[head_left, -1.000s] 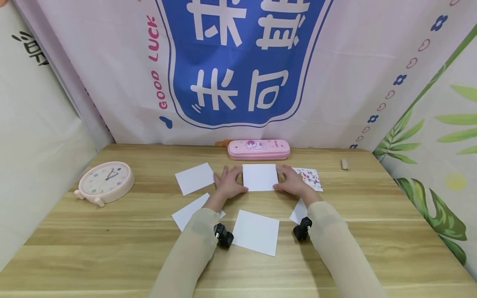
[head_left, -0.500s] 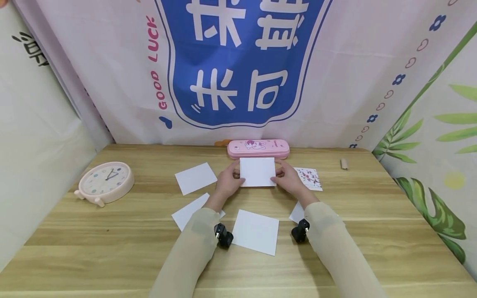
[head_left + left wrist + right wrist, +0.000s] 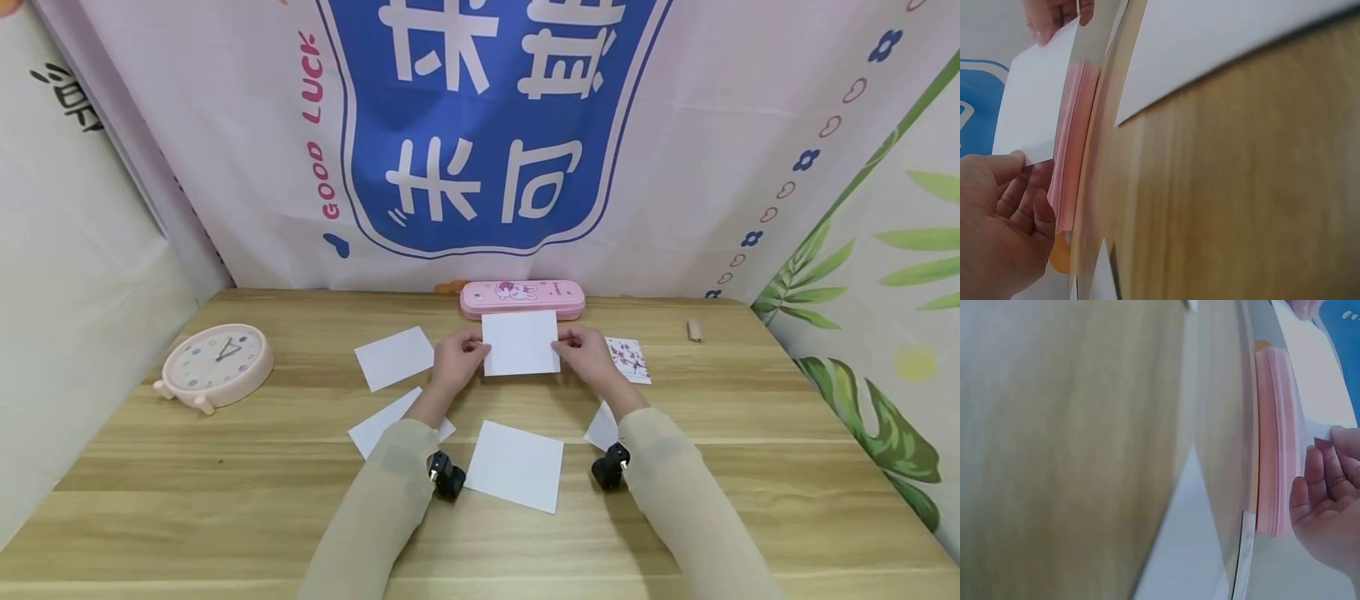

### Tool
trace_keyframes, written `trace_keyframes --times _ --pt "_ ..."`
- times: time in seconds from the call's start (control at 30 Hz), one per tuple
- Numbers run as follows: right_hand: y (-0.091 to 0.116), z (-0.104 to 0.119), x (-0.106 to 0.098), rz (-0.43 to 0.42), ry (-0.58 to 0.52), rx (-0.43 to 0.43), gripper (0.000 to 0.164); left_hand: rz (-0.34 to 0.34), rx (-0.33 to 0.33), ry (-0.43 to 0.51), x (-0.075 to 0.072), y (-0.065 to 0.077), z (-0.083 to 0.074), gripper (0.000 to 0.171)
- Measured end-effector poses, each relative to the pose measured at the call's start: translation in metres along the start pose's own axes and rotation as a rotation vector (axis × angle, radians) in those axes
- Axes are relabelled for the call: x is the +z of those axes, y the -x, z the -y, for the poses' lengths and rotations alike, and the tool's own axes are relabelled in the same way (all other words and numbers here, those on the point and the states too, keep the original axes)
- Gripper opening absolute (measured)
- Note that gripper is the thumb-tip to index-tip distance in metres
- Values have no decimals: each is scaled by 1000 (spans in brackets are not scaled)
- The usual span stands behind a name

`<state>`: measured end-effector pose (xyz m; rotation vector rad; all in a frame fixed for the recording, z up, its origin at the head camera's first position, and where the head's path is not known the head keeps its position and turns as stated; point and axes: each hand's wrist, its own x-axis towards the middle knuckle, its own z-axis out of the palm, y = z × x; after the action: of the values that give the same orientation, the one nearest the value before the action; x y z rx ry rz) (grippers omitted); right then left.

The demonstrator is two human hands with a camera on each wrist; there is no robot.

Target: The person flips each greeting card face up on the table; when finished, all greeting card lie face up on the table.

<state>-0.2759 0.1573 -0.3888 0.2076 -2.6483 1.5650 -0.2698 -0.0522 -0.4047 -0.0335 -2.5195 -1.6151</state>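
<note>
Both hands hold up one white card (image 3: 521, 343) by its opposite side edges, just in front of the pink pencil case (image 3: 522, 298). My left hand (image 3: 456, 362) pinches the left edge, thumb on the near face. On the other edge my right hand (image 3: 588, 357) pinches in the same way. In the left wrist view the card (image 3: 1038, 100) is raised off the table, with the pencil case (image 3: 1075, 150) behind it. Other white cards lie flat: one (image 3: 395, 358) left of the left hand, one (image 3: 516, 467) between the forearms. A flower-printed card (image 3: 628, 360) lies beside the right hand.
A pink round clock (image 3: 215, 367) lies at the left of the wooden table (image 3: 225, 500). Partly under the left forearm is a white card (image 3: 382, 425); another (image 3: 602, 427) is by the right wrist. A small beige object (image 3: 694, 331) lies far right. Printed cloth hangs behind.
The hands have lifted the white card from the table and moved it up and back, tilting it toward the head camera. It now overlaps the pencil case's front. The other cards stay put.
</note>
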Motion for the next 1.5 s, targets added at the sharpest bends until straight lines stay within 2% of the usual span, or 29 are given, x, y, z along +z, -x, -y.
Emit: trace_keyframes --times 0.13,0.27,0.43,0.53,0.6,0.77,0.83,0.9,0.97,1.03,1.13,1.37,1.5 --pt "1 3 -5 -21 -54 22 15 9 -21 49 -4 0 -2 14" --pt "3 7 -8 -13 -182 56 17 15 -37 108 -7 -1 -3 17" --pt "6 9 -11 54 -250 71 19 46 -54 298 -10 0 -3 17" --pt "8 9 -12 107 -263 78 25 77 -54 400 -11 3 -3 16" --pt "10 8 -13 141 -287 104 33 89 -48 433 -12 4 -2 16" --pt "10 3 -13 200 -345 169 58 106 -39 431 -14 5 -1 20" --pt "7 -4 -12 202 -355 188 57 101 -53 422 -14 5 0 21" --pt "2 -16 -8 183 -354 212 49 86 -59 434 -15 4 0 21" --pt "2 -16 -6 160 -324 214 40 74 -59 441 -14 5 0 19" --pt "4 -14 -5 130 -311 207 35 57 -57 456 -14 5 -1 16" --pt "13 5 -4 98 -272 181 37 42 -66 441 -11 4 0 19" --pt "15 10 3 -14 -279 186 37 -35 -91 390 -7 3 1 27" --pt "15 9 5 -13 -236 139 37 -51 -74 357 -6 4 0 25"
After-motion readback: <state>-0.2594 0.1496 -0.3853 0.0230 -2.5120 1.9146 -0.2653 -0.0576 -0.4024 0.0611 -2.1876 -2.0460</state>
